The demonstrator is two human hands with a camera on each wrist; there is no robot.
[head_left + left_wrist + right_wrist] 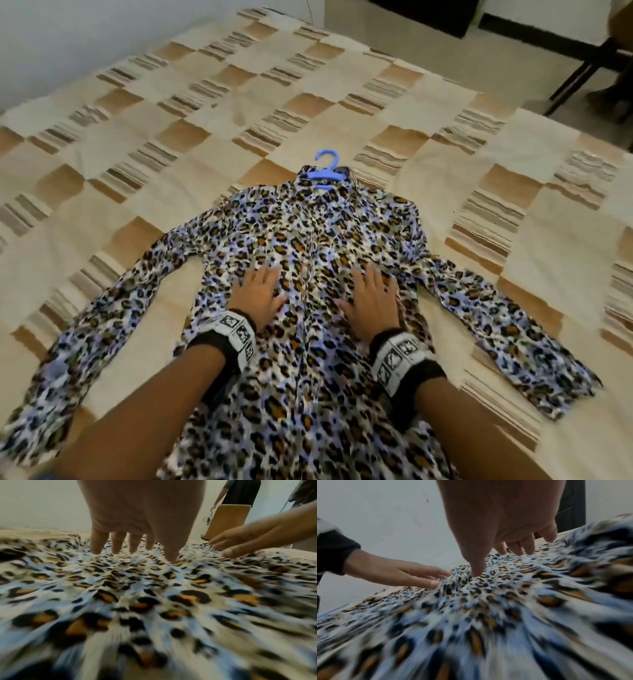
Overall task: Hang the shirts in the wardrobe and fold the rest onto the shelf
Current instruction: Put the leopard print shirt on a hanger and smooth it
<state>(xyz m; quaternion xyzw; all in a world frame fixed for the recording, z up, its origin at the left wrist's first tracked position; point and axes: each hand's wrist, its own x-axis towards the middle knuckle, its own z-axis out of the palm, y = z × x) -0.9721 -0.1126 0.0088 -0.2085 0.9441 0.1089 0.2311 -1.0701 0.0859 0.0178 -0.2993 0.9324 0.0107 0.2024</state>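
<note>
A leopard-print shirt (315,240) in blue, white and orange lies flat on the bed, front up, sleeves spread to both sides. A blue plastic hanger (327,168) sits inside its collar, hook pointing to the far side. My left hand (260,294) lies flat on the shirt's chest left of the button line, fingers straight. My right hand (371,296) lies flat on the chest to the right of that line. In the left wrist view my left hand's fingers (118,545) touch the shirt (154,595). In the right wrist view my right hand's fingers (515,547) rest on the shirt (488,608).
The bed carries a beige, brown and striped patchwork cover (205,113) that fills most of the head view. A white wall runs behind it at the left. Dark chair legs (579,75) stand on the floor at the far right. A person (240,492) stands beyond a wooden board.
</note>
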